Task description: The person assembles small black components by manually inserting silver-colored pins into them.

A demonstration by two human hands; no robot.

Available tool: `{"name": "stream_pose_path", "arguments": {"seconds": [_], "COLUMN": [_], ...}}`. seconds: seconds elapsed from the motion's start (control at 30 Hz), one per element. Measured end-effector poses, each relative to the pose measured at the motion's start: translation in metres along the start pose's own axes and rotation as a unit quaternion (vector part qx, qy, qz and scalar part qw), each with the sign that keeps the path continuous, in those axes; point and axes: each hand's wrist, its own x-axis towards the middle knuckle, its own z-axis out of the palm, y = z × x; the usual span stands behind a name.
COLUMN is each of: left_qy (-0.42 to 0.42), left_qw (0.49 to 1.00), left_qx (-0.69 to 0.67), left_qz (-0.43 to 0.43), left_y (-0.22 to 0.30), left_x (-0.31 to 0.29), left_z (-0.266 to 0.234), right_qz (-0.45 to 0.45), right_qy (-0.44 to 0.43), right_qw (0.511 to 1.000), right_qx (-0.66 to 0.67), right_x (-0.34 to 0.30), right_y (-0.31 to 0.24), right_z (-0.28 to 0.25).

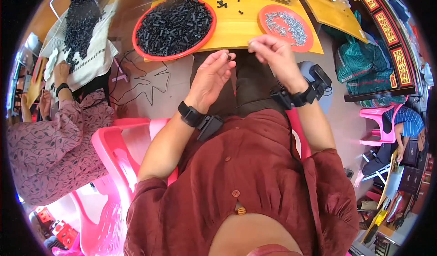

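And here we are at the yellow table (233, 26), both hands up just off its near edge, in the gap between two round containers! The left hand (209, 79) has thumb and forefinger pinched together, and there it is: a small dark piece (229, 57) right at the fingertips, poking out toward the other hand. The other left fingers curl loosely beneath it.

Across to the right hand (280, 61), palm turned inward, thumb and forefinger drawn together at the tips; whether anything sits between them, I cannot tell. The two sets of fingers face each other, near but apart, so the dark piece touches the left side only.

Look at the supplies! By the table's near left corner, an orange-red tray (137, 46) heaped with black cylindrical pieces (175, 26). At the near right corner, a coral plate (304, 47) with small silver metal parts (297, 30) strewn across it, just beyond the right hand. Farther up, a few loose black pieces (221, 4) lie toward the far edge.
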Motion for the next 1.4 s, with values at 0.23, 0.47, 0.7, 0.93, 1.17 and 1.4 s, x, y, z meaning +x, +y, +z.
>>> {"name": "stream_pose_path", "arguments": {"seconds": [0.23, 0.47, 0.7, 0.93, 1.17, 1.4], "left_qy": [-0.036, -0.046, -0.032, -0.040, -0.042, -0.080], "left_qw": [0.996, 0.995, 0.997, 0.997, 0.995, 0.991], "left_qx": [0.056, 0.078, 0.059, -0.016, 0.080, 0.111], "left_qz": [-0.056, -0.049, -0.024, -0.063, -0.044, 0.010], "left_y": [-0.001, -0.002, -0.002, -0.001, 0.001, 0.000], "left_x": [-0.001, 0.001, 0.000, -0.002, 0.002, 0.002], "left_z": [0.001, -0.001, -0.001, -0.002, 0.000, 0.003], "right_qz": [0.068, 0.005, -0.081, -0.139, -0.080, -0.063], "right_qy": [-0.024, -0.014, 0.028, 0.027, 0.041, 0.049], "right_qw": [0.990, 0.999, 0.996, 0.989, 0.995, 0.997], "right_qx": [0.124, 0.039, 0.017, -0.035, 0.038, 0.025], "right_x": [-0.002, -0.012, -0.015, -0.015, -0.016, -0.017], "right_y": [0.021, 0.023, 0.028, 0.027, 0.017, 0.026], "right_z": [0.024, 0.030, 0.029, 0.029, 0.031, 0.026]}}
